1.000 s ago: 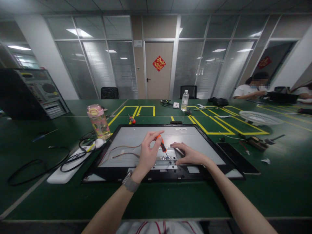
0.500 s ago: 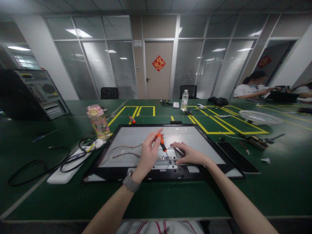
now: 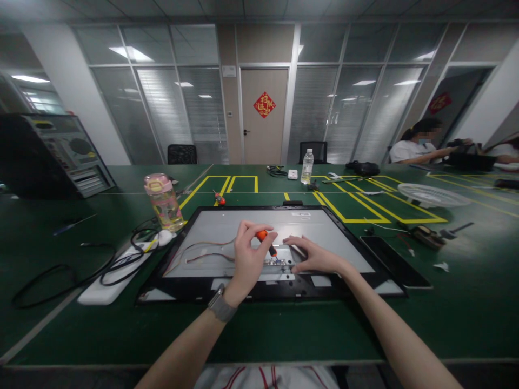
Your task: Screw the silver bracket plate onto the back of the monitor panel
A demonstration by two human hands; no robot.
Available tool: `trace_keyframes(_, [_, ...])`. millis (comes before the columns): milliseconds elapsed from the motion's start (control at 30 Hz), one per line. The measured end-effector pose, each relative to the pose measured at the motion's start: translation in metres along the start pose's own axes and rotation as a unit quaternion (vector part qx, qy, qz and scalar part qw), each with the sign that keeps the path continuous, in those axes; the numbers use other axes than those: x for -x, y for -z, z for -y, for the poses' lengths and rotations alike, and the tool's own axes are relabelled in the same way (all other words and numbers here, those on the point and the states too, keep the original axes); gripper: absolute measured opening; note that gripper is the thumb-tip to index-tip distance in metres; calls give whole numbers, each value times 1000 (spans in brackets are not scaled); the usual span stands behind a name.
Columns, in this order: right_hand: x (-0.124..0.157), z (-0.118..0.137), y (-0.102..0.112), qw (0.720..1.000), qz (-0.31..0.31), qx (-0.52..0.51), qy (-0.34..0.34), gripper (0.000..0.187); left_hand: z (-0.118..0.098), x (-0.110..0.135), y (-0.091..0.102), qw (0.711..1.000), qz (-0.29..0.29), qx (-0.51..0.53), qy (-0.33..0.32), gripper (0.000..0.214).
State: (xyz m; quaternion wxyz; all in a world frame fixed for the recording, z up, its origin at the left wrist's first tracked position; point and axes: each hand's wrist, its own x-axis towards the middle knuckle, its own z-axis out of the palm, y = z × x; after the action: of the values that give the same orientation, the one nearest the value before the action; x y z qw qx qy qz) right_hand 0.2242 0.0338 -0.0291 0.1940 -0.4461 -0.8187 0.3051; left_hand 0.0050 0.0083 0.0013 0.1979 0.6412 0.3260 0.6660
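My left hand (image 3: 251,259) is closed round the orange and black handle of a screwdriver (image 3: 263,236). The tool leans, its tip down at a small metal bracket (image 3: 288,258) in the middle of a flat display panel (image 3: 219,227). Just right of the tip, my right hand (image 3: 316,256) rests with thumb and fingers apart, touching the panel beside the bracket. The panel lies flat, grey-backed inside a black frame. Thin cables (image 3: 203,257) run across it from the left towards my left hand. The screw under the tip is too small to make out.
Left of the panel stand a pink-lidded bottle (image 3: 164,202) and a white power strip (image 3: 115,278) with black cords. A phone-like black slab (image 3: 395,262) lies close on the right. Further off are a water bottle (image 3: 307,166), a computer tower (image 3: 60,156) and a seated person (image 3: 417,148).
My left hand has shifted its fingers on the screwdriver, the wrist turned, and the handle sits slightly lower and further left. My right hand stays put. The person far right has lifted an arm.
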Motion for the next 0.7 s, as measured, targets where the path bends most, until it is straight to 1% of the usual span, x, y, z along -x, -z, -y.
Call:
trace_keyframes(67, [0,-1,0,1000,1,3,1,78,0,-1,0,1000,15,-2,1,11])
trace_keyframes(133, [0,-2,0,1000,1,5,1,78,-1,-2,1,999,35,14,6,19])
trace_keyframes(200, [-1,-4,-1,1000,2,4,3,78,-2,-4,1,997,56,54,23,26])
trace_keyframes(267, [-1,-5,-1,1000,3,2,4,78,-3,-4,2,992,71,97,46,26])
trace_keyframes(333, [-2,-6,-1,1000,2,1,7,78,-3,-4,1,990,70,109,59,23])
trace_keyframes(433, [-2,-7,-1,1000,-1,1,6,77,-2,-3,1,995,43,80,45,16])
trace_keyframes(500, [-1,-6,-1,1000,0,2,4,77,-1,-3,1,996,34,68,41,16])
trace_keyframes(600, [-1,-6,0,1000,3,2,8,76,-1,-3,1,993,57,86,55,24])
trace_keyframes(633, [-1,-6,0,1000,4,2,9,76,-2,-3,2,993,64,87,56,24])
trace_keyframes(700, [-1,-6,0,1000,4,3,11,75,-2,-4,2,994,58,74,46,21])
